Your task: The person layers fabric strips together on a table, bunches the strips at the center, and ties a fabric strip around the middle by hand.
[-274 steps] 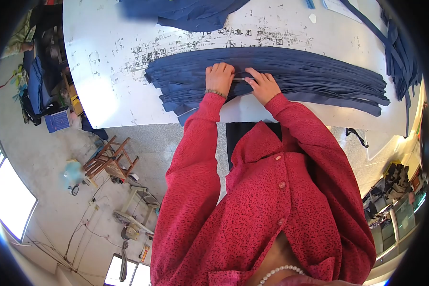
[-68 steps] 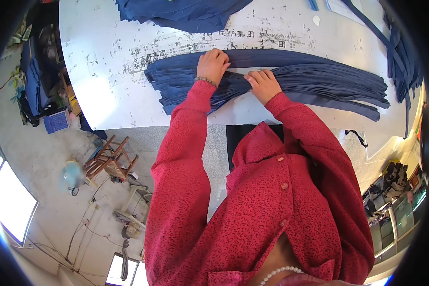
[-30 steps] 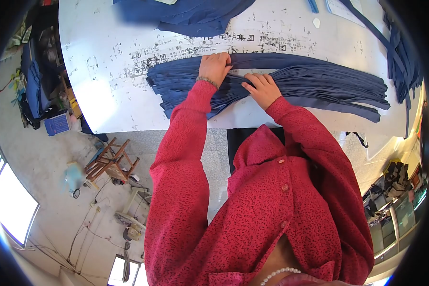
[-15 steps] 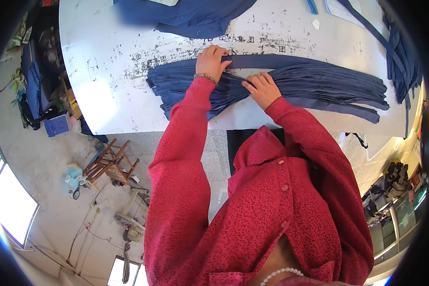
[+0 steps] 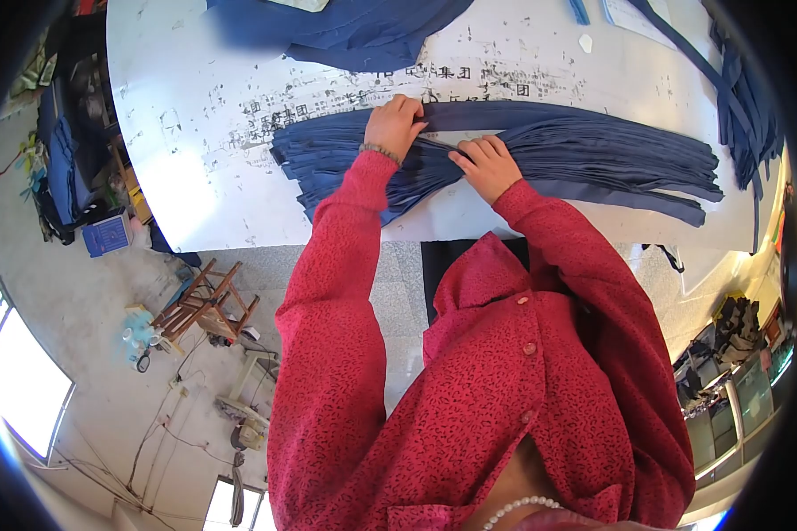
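Note:
A long bundle of dark blue fabric strips (image 5: 611,155) lies crosswise on the white table (image 5: 212,186), fanned at both ends and pinched narrower near the middle. My right hand (image 5: 489,166) is closed on the gathered strips there, thumb and fingertips together. Just to the left, my left hand (image 5: 393,126) bends its fingers over the upper edge of the bundle, where a flat fabric strip (image 5: 496,115) runs along the far side. Its fingertips are closed on that strip's edge, though the grip is partly hidden.
More blue fabric (image 5: 354,35) is heaped at the far side of the table. Loose strips (image 5: 748,133) hang over the right edge, near a sheet of paper (image 5: 638,22) and a small white piece (image 5: 585,42). A wooden stool (image 5: 208,301) stands on the floor at left.
My left hand has come slightly down towards me at the bundle's upper edge, its fingers more drawn together. My right hand and the bundle look almost unchanged.

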`<state>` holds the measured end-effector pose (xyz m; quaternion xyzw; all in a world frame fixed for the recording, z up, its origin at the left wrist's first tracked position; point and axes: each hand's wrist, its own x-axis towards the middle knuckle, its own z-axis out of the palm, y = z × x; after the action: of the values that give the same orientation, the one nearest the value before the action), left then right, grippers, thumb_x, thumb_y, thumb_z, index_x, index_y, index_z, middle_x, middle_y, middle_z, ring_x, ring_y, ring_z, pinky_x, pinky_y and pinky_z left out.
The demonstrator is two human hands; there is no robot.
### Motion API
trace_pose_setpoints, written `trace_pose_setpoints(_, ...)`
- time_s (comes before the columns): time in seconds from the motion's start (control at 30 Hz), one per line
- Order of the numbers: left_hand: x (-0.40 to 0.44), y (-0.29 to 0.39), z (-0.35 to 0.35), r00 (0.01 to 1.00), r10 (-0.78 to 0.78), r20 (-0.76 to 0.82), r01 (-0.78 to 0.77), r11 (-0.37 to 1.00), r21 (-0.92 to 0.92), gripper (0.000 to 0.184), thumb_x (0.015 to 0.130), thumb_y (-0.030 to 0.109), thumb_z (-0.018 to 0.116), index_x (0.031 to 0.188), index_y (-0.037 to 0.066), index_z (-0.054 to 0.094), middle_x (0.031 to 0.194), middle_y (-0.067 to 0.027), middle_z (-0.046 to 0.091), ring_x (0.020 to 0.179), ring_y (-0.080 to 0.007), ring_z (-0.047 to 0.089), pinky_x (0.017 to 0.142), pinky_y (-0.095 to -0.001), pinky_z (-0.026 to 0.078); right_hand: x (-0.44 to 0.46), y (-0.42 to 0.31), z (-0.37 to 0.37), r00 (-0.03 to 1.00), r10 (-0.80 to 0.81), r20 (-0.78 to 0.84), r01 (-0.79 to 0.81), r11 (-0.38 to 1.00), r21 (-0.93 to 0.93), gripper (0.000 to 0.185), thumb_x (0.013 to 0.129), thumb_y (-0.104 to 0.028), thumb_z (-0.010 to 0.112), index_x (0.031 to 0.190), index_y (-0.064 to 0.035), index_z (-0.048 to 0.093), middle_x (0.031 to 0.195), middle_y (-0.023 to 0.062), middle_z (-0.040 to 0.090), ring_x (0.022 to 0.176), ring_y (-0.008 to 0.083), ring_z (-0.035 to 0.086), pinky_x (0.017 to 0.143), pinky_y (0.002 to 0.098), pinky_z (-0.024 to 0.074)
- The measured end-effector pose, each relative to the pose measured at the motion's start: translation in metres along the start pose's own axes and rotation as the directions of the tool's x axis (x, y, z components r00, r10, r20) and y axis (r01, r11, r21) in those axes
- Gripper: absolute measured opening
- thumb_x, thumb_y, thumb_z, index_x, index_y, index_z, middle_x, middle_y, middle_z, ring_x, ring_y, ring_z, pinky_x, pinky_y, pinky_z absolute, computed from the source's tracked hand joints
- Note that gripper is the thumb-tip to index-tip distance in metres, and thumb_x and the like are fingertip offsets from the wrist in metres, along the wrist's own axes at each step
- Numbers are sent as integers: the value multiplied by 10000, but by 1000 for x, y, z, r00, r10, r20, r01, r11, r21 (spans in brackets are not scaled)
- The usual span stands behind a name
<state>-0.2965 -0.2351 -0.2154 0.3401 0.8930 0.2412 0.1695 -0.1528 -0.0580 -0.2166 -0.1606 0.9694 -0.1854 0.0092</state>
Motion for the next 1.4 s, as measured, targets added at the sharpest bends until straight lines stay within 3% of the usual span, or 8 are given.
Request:
trace_pose_setpoints(0.1, -5, 0, 1, 1000, -13, 8, 14, 998, -65, 135, 757, 165, 666, 861, 113, 598, 827, -26, 550, 777, -246, 563, 678, -372, 428, 0, -1, 0, 1000, 6, 0, -6, 1000, 10, 302, 809, -111, 508, 1099, -175, 559, 1073, 36, 531, 1026, 219, 498, 951, 387, 359)
trace_pose_setpoints(0.2, -12, 0, -3, 990, 126, 63, -127, 992, 13, 99, 773, 172, 649, 853, 118, 626, 811, -28, 558, 781, -244, 564, 685, -375, 428, 7, -3, -7, 998, 28, -61, -25, 998, 53, 287, 809, -109, 508, 1084, -168, 567, 1097, 38, 525, 1046, 204, 496, 970, 392, 352)
trace_pose_setpoints(0.37, -20, 10, -14, 930, 237, 279, -260, 964, 49, 99, 781, 211, 641, 834, 128, 646, 848, -12, 576, 855, -229, 554, 713, -373, 429, 10, -1, -8, 995, 39, -97, -42, 999, -26, 275, 803, -103, 518, 1063, -168, 579, 1069, 31, 531, 1036, 184, 504, 991, 402, 342)
trace_pose_setpoints(0.5, 2, 0, -6, 970, -8, 243, 9, 1000, -4, 120, 767, 210, 658, 857, 134, 636, 889, -8, 571, 886, -230, 547, 728, -356, 427, 6, -1, -3, 1000, 22, -14, -22, 1000, 2, 288, 804, -97, 514, 1074, -178, 575, 988, 19, 537, 997, 180, 516, 981, 407, 348)
trace_pose_setpoints(0.57, 14, -1, -3, 994, 24, -108, -23, 1000, 5, 171, 751, 215, 679, 890, 138, 617, 906, -10, 568, 888, -240, 550, 743, -359, 424, 5, -1, -2, 1000, 15, -10, -15, 1000, -5, 292, 804, -95, 512, 1077, -180, 574, 965, 17, 537, 985, 180, 519, 978, 408, 349)
trace_pose_setpoints(0.8, 16, 0, 1, 1000, 4, -27, -1, 994, 105, 187, 725, 207, 698, 860, 139, 588, 877, -5, 552, 871, -234, 542, 742, -383, 411, 4, -1, -2, 1000, 24, 5, -24, 1000, -5, 298, 805, -104, 512, 1086, -183, 570, 981, 25, 539, 979, 188, 518, 971, 399, 350)
trace_pose_setpoints(1.2, -2, 4, -1, 993, 107, -44, -107, 994, 5, 130, 751, 154, 658, 864, 122, 603, 786, -44, 559, 762, -250, 551, 690, -368, 431, 4, -2, -1, 998, 55, 6, -55, 998, 18, 266, 814, -106, 509, 1068, -138, 578, 1044, 19, 549, 1027, 198, 506, 955, 375, 361)
trace_pose_setpoints(1.4, -13, 8, -5, 957, 230, 175, -243, 968, 57, 70, 793, 177, 613, 841, 148, 655, 788, -36, 563, 764, -244, 566, 658, -369, 449, 12, -4, -18, 995, 62, -75, -59, 997, 45, 233, 816, -122, 519, 1040, -119, 584, 1151, 36, 537, 1124, 205, 466, 959, 372, 360)
